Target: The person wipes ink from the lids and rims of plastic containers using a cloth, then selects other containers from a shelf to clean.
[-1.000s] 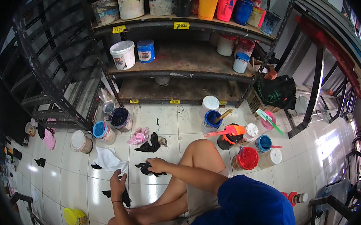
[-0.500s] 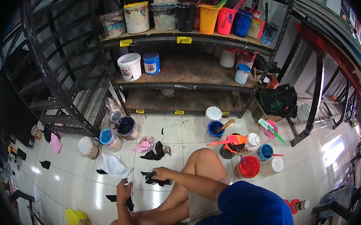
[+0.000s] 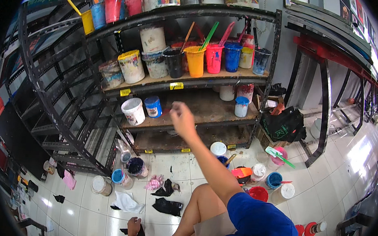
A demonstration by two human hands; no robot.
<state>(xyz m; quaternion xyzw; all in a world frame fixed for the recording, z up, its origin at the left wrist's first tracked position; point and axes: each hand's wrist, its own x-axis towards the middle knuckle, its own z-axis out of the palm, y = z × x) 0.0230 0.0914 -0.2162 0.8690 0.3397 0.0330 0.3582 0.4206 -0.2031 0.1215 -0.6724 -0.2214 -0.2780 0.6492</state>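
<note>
My right hand [image 3: 182, 117] is raised in front of the middle shelf, to the right of a small blue tub [image 3: 153, 106] and a white paint bucket [image 3: 133, 111]. Its fingers are partly bent and apart, with nothing seen in them. Low down, my left hand [image 3: 134, 226] hovers over or rests by a black cloth [image 3: 142, 233]; its fingers are loosely bent and slightly apart. Whether it touches that cloth I cannot tell. On the tiles ahead lie a flattened black cloth [image 3: 167, 207], a crumpled black cloth [image 3: 164, 188], a pink cloth [image 3: 154, 182] and a white cloth [image 3: 128, 203].
Several paint tubs, among them a red tub [image 3: 258, 193] and a blue tub [image 3: 274, 180], stand on the floor at right. More tubs stand at left, including a dark one [image 3: 137, 167]. The metal shelf rack [image 3: 197, 125] holds further buckets. A black bag [image 3: 285, 124] sits beside it.
My right hand has left the black cloth on the floor and risen to the shelf; that cloth now lies spread flatter. The view has tilted up. My left hand stays low.
</note>
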